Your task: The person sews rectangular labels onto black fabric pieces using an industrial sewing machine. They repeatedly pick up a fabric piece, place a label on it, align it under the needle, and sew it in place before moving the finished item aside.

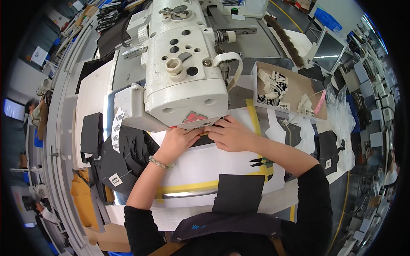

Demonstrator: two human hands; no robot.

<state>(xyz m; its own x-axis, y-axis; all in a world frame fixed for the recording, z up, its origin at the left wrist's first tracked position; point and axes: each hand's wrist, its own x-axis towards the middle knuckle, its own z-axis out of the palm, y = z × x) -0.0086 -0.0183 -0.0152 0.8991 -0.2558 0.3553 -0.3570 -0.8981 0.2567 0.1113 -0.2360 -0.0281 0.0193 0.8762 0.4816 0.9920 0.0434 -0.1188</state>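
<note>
A white sewing machine (183, 94) fills the upper middle. Just beneath its head, my left hand (177, 143) has bent fingers pressed together at a dark flat piece (198, 141). My right hand (228, 136) meets it from the right, with fingers bent and bunched at the same spot; what the fingertips grip is partly hidden by the machine and the fingers. The dark piece lies on a white sheet (188, 166) edged with yellow tape (196, 185). Green-handled snips (262, 162) rest right of my right wrist. A dark square piece (237, 192) lies near my body.
A pile of dark pieces (128, 158) with printed labels sits at left, an open box (258, 74) of labels at right, beside plastic bags (344, 128), a screen-like panel (324, 53) and a blue bin (326, 19). Co-workers (36, 113) appear at the far left edge.
</note>
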